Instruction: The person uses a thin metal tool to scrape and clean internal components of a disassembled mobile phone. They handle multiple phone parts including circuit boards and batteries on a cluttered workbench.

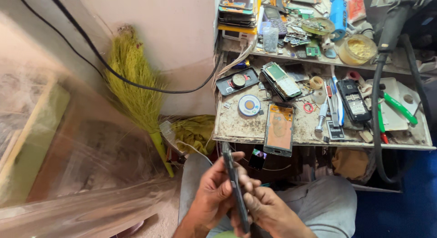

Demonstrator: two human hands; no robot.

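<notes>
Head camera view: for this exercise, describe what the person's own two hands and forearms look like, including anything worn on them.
Both the left hand and the right hand are bare: no gloves, and no rings that can be made out. The forearms show no sleeves, watch or bracelet in the part that is in view. The fingers look smudged with grime. Below the hands, grey trousers cover the lap.

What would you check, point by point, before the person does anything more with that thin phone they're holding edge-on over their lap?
1. Both hands grip the phone: ok, left hand and right hand clasp it.
2. Phone is over the lap, not the floor: ok.
3. Phone's screen condition: cannot tell, only its edge shows.
4. Workbench has free room to set it down: not ok, parts and tools crowd it.
5. Orange-backed phone frame sits safely: not ok, it overhangs the front edge.
</notes>
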